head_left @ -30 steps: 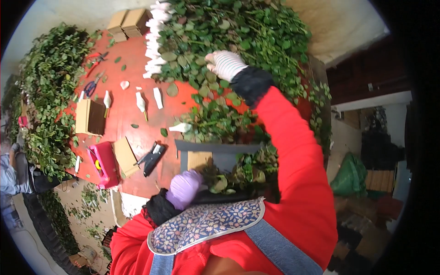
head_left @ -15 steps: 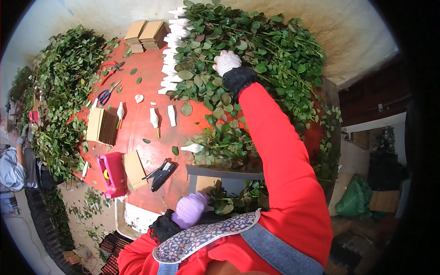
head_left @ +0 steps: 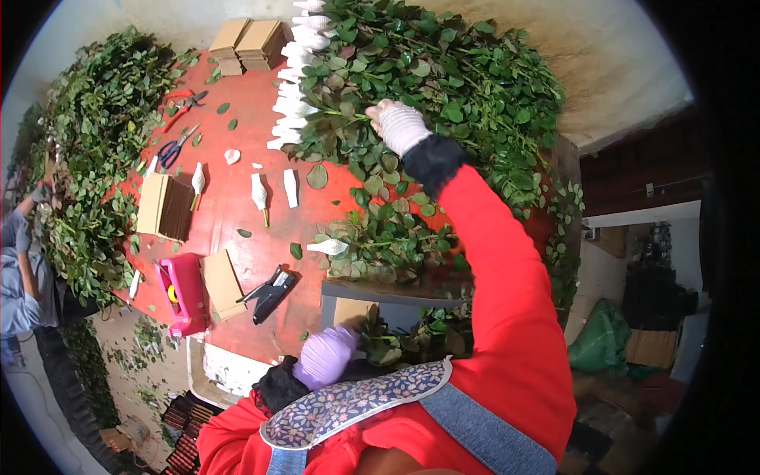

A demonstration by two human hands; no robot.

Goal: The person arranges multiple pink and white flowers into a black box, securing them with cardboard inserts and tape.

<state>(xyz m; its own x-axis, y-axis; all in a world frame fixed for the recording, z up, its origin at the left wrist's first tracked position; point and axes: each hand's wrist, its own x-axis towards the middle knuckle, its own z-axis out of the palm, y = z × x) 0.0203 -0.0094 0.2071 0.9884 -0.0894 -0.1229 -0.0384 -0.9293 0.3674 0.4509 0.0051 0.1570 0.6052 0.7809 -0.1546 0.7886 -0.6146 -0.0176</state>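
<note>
My right hand (head_left: 396, 123), in a pale striped glove, reaches into a large pile of leafy rose stems (head_left: 459, 79), its fingers closed on a green stem among the leaves. A column of white-netted flower heads (head_left: 289, 95) edges that pile. My left hand (head_left: 323, 358), in a purple glove, rests low beside a grey-framed holder (head_left: 405, 310) with cardboard (head_left: 352, 309) and leafy stems in it; its fingers are mostly hidden. Between my hands a netted bloom (head_left: 327, 246) lies with leafy stems on the red table (head_left: 245, 138).
A black stapler (head_left: 269, 297), pink tape dispenser (head_left: 180, 293), cardboard stacks (head_left: 162, 204), red pruners (head_left: 182, 103) and scissors (head_left: 170, 150) lie on the table. A second leaf pile (head_left: 95, 134) is at left, beside a co-worker's arm (head_left: 28, 281). A green sack (head_left: 598, 340) is at right.
My right hand shifted toward the middle, then slightly back toward me, and now a stem shows at its fingers. My left hand stays low. The co-worker's arms have moved.
</note>
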